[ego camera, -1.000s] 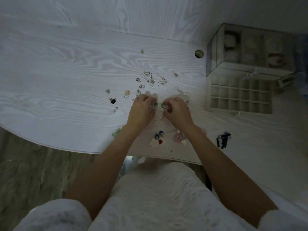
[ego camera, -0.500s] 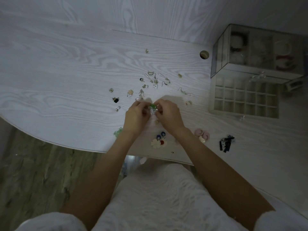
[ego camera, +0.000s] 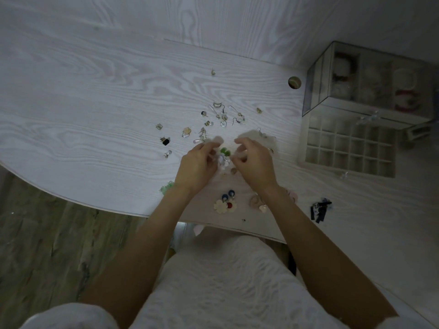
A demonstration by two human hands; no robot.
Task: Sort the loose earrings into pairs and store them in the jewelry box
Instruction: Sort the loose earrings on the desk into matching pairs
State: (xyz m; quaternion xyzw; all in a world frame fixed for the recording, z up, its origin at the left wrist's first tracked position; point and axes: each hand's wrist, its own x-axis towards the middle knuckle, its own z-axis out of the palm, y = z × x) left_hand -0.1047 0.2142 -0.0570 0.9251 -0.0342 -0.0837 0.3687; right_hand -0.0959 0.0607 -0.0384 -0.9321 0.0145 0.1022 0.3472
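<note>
Now | both hands curled | green earrings between

A pale wood-grain bench with a curved near edge carries everything. Small loose earrings lie scattered at its middle, with a black stud off to the left. Near the front edge lie a cream flower earring, a blue pair, pink pieces and a dark bow-like piece. At the right stands a clear jewelry box, and its gridded tray rests in front of it.
</note>
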